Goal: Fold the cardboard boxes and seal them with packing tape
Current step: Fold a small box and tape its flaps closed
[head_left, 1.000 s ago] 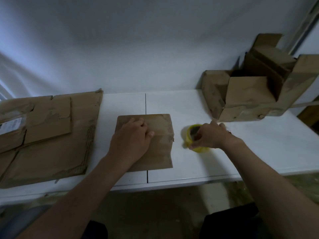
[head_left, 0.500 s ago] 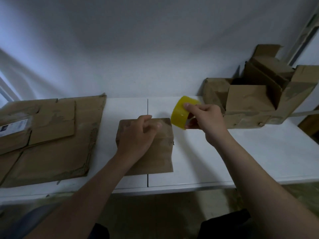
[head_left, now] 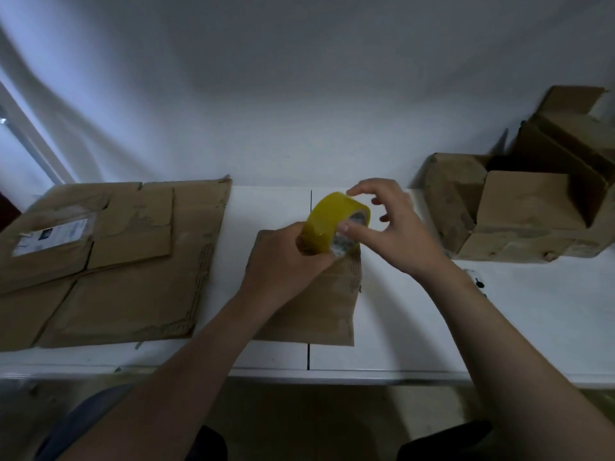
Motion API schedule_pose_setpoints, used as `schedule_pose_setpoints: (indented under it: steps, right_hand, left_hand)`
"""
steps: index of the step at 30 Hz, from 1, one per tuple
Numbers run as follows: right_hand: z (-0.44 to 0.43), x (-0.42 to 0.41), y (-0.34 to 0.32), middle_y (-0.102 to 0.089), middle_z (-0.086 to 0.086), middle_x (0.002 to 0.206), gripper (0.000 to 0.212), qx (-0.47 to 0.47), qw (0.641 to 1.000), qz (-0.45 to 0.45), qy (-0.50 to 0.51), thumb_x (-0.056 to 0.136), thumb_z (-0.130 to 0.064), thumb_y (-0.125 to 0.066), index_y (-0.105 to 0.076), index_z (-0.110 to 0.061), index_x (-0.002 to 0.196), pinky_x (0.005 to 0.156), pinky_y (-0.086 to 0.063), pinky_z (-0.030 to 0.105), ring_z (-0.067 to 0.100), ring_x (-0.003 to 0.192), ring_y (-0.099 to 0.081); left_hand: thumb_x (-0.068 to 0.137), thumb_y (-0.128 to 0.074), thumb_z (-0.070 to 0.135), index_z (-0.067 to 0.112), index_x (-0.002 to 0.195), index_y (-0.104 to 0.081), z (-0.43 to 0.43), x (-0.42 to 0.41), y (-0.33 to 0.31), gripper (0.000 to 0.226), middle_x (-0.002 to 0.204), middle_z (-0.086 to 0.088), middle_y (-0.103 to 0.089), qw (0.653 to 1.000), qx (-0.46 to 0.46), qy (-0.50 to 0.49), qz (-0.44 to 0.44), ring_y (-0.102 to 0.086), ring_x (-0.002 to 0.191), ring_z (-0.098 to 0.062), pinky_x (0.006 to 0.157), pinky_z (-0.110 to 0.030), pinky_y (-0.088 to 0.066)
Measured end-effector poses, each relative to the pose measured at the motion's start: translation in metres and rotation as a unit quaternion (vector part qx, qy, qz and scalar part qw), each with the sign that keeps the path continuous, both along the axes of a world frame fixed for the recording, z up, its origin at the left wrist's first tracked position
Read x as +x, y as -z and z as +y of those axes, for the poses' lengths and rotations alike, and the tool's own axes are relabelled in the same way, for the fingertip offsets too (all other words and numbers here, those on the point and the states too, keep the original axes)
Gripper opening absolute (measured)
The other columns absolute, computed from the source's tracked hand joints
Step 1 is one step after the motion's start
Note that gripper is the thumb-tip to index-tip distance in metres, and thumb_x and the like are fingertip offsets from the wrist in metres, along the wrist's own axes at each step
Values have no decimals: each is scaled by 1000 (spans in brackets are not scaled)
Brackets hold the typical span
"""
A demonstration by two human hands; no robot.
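Observation:
A small folded cardboard box lies flat on the white table in front of me. Above its far edge I hold a yellow roll of packing tape in the air. My left hand grips the roll from below and from the left. My right hand is at the roll's right side, thumb against its open core and index fingertip on its top rim, the other fingers spread loosely.
Flattened cardboard sheets, one bearing a white label, cover the table's left part. Opened, assembled boxes stand at the back right against the white wall. The table's front edge runs just below the small box.
My right hand picked the tape roll up from the table and carried it left over the box. My left hand left the box top and took hold of the roll.

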State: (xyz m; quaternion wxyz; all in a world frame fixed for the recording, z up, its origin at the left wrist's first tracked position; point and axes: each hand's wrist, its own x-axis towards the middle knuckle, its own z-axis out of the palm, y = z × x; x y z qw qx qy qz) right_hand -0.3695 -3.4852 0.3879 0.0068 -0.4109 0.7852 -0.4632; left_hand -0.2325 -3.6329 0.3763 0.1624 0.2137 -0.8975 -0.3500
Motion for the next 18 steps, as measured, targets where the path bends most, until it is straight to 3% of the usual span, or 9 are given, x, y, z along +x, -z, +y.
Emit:
schedule_pose_setpoints:
  steps: [3,5,8,12,15,18]
  right_hand:
    - [4,-12,15,-53,-20,137,55,-1,995,-29,-91,91,-9,-71,-54,-36,136,97,-53,42,12,122,-55]
    - [2,-15,22,-58,-5,134,54,-47,994,-13,-95,95,3,-62,-58,-27,139,96,-56,41,16,118,-60]
    - [-2,-11,28,-55,4,120,57,-67,994,14,-80,97,4,-59,-57,-33,140,91,-57,31,17,113,-58]
    - [-5,-3,31,-48,0,118,59,-55,995,50,-70,95,4,-55,-58,-33,141,78,-51,18,11,113,-52]
    - [-7,2,33,-43,-4,119,58,-52,993,89,-54,93,-2,-54,-57,-34,142,75,-50,21,7,109,-49]
    - [-9,6,35,-41,-3,119,59,-54,991,114,-46,93,1,-56,-57,-33,142,76,-51,25,6,106,-47]
  left_hand:
    - [86,-73,51,30,127,-65,-14,5,-3,46,113,12,-72,998,38,36,-24,-67,98,-8,75,-15,-48]
    - [84,-76,48,36,133,-62,-21,9,-5,52,118,14,-72,996,81,44,-24,-66,107,-6,82,-19,-50]
    - [79,-83,39,34,127,-59,-32,14,-7,54,116,13,-72,987,160,-2,-4,-65,105,-4,84,-25,-51]
    - [92,-64,21,28,99,-68,-33,13,-10,10,102,10,-72,973,226,-40,8,-64,103,-9,82,-28,-47]
    - [98,-55,40,28,88,-71,-33,12,-10,23,96,9,-73,964,237,-107,55,-65,98,-10,85,-32,-48]
    - [99,-49,55,22,90,-75,-32,11,-10,43,92,6,-73,973,215,-81,33,-65,91,-10,78,-30,-48]
